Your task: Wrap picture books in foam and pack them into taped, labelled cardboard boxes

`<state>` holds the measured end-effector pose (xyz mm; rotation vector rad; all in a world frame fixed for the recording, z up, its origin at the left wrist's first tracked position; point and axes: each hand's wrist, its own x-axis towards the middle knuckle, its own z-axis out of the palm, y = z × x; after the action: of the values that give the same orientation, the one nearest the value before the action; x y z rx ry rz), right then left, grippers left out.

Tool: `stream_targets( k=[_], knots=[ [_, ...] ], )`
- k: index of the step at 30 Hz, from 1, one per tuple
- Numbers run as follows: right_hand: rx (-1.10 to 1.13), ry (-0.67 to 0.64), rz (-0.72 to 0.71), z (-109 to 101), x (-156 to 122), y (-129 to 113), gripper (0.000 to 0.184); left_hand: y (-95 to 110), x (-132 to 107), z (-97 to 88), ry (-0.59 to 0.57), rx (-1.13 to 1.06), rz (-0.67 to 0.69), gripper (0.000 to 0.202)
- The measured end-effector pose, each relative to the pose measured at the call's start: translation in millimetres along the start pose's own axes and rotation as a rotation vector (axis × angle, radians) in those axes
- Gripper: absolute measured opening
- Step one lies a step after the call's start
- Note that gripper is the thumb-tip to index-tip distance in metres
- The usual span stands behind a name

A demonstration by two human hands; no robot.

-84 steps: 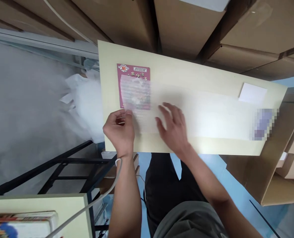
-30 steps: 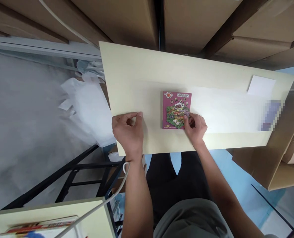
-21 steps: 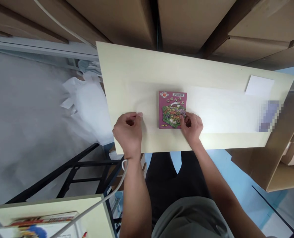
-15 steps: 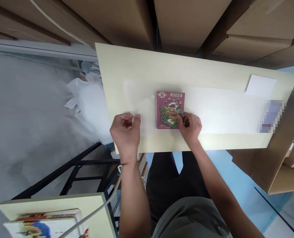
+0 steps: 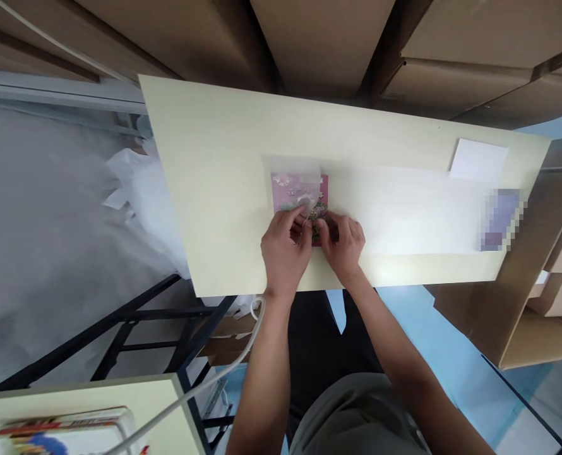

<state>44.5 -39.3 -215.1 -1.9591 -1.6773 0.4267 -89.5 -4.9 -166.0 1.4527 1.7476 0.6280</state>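
A small purple-pink book (image 5: 324,193) with a colourful picture cover lies flat on the cream tabletop. A thin translucent sheet (image 5: 292,165) is folded over most of its cover from the left and reaches past its top edge. My left hand (image 5: 286,246) is over the book's lower left, thumb and fingers pinching the edge of that sheet. Close beside it, my right hand (image 5: 345,246) is closed at the book's lower right edge, its thumb on the cover. Both hands hide the book's lower part. To the right, a long whitish strip of the sheet (image 5: 404,212) lies flat.
A white card (image 5: 478,159) and a blurred-out purple item (image 5: 500,219) lie at the tabletop's (image 5: 215,126) right end. Cardboard boxes (image 5: 328,44) line the far side. A lower stand (image 5: 160,404) holds books at bottom left, with a cable (image 5: 191,392) hanging across it.
My left hand has moved right, bringing the sheet's left end over the book's cover. My right hand stays at the book's right edge. The whole view has shifted slightly.
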Motion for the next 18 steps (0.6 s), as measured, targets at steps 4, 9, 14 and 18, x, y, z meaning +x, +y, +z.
stream_targets(
  k=[4, 9, 14, 18],
  knots=[
    [-0.003, -0.067, 0.032, 3, -1, 0, 0.045, 1, 1, -7.7, -0.035, -0.037, 0.000, 0.033],
    [-0.035, -0.062, 0.001, 6, -1, 0, 0.040, 1, 2, -0.3, 0.107, 0.061, -0.084, 0.029],
    [-0.054, -0.078, -0.022, 8, 0, 1, 0.039, -15, 2, 3.6, 0.298, 0.049, -0.244, 0.060],
    [-0.076, -0.133, -0.022, 8, 0, -1, 0.038, -25, 7, -4.3, 0.267, -0.152, -0.338, 0.044]
  ],
)
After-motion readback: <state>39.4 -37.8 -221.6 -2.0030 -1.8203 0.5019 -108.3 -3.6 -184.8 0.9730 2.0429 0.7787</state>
